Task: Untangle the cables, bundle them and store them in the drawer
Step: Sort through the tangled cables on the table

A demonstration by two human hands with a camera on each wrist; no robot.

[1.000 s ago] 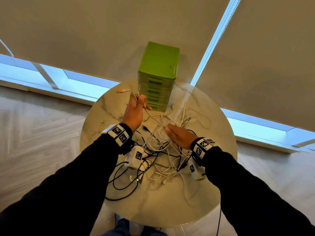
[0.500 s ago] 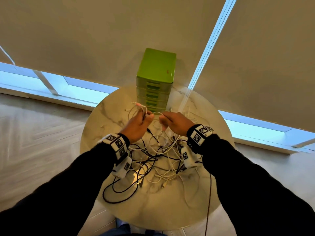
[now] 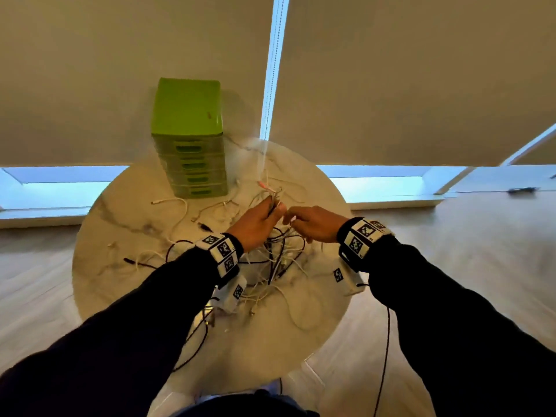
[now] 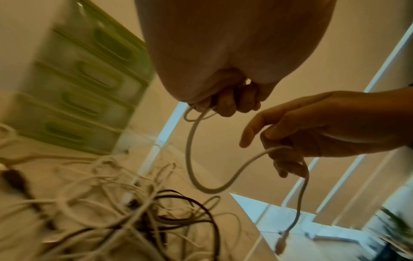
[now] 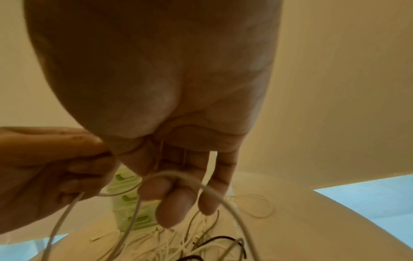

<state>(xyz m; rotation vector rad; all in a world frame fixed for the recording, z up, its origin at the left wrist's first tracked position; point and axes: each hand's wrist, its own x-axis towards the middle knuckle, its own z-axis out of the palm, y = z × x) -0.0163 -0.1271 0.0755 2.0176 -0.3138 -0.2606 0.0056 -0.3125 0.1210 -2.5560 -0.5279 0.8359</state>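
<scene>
A tangle of white and black cables (image 3: 279, 260) lies on the round marble table (image 3: 126, 224). Just above it, my left hand (image 3: 272, 210) and right hand (image 3: 293, 218) are close together, each gripping the same white cable (image 4: 210, 191). The left wrist view shows the cable sagging in a loop between my hands, and its plug end (image 4: 281, 245) hanging below the right hand (image 4: 288, 150). In the right wrist view the cable (image 5: 214, 191) runs over my curled fingers (image 5: 176, 203). The green drawer unit (image 3: 186, 115) stands at the table's far left, all drawers closed.
Loose white cables (image 3: 177, 212) and a black-tipped one (image 3: 132, 261) lie left of the tangle. A black cable (image 3: 195, 341) trails off the table's near edge. Closed blinds hang behind the table, and wooden floor surrounds it.
My left hand came down from near the drawer unit and my right hand rose off the tangle. They met over the pile on one white cable. The view has swung, so the drawer unit now sits further left.
</scene>
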